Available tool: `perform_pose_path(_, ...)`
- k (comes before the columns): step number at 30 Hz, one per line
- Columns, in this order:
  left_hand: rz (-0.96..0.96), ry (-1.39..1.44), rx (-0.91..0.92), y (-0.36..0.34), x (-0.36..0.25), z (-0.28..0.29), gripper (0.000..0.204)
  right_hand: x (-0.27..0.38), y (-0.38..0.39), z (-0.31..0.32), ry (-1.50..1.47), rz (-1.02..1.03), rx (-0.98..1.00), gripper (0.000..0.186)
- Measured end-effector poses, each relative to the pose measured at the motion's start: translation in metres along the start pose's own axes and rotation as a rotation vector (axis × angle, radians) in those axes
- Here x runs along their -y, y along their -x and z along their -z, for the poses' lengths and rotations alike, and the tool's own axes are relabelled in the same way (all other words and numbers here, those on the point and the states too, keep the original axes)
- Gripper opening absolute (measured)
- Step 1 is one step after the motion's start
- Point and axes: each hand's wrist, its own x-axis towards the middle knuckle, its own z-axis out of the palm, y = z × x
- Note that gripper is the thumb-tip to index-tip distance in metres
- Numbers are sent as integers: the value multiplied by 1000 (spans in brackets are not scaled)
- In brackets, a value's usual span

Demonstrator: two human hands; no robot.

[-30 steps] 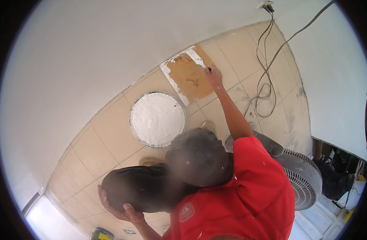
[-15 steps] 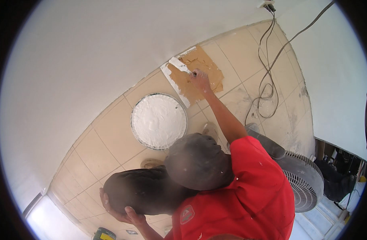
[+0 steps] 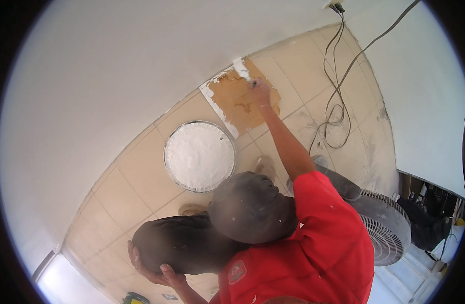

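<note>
My right hand (image 3: 260,92) is closed around a paintbrush (image 3: 241,69), its flat head coated white. The brush's tip meets the foot of the white wall (image 3: 141,55), over a brown cardboard sheet (image 3: 242,101) with white-smeared edges. To the left of the cardboard stands a round bucket (image 3: 199,157) filled with thick white paint. Resting against my bent left knee (image 3: 176,243), in dark trousers, my left hand (image 3: 154,268) has thumb and fingers apart and holds nothing. Its palm is hidden.
Cables (image 3: 339,96) loop over the tiled floor (image 3: 293,61) on the right, plugged into a wall outlet (image 3: 335,6). A grey fan (image 3: 389,228) stands beside my right side. A dark green container (image 3: 135,298) shows at the lower left edge.
My right hand and the paintbrush have moved right and away along the wall's foot, toward the cardboard's far corner. My left hand stays at the knee.
</note>
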Motion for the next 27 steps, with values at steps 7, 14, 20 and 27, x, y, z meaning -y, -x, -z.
perform_pose_path(7,-2,-98,13,0,-4,8,75,49,43,-10,-154,54,109,24)
perform_pose_path(14,1,9,-1,1,-4,5,72,-15,-20,9,62,-22,-108,25)
perform_pose_path(20,-20,-25,18,-6,-6,1,73,2,12,-13,-23,92,-12,23)
perform_pose_path(27,-11,-34,26,-6,-4,4,74,49,55,3,-122,-3,145,22)
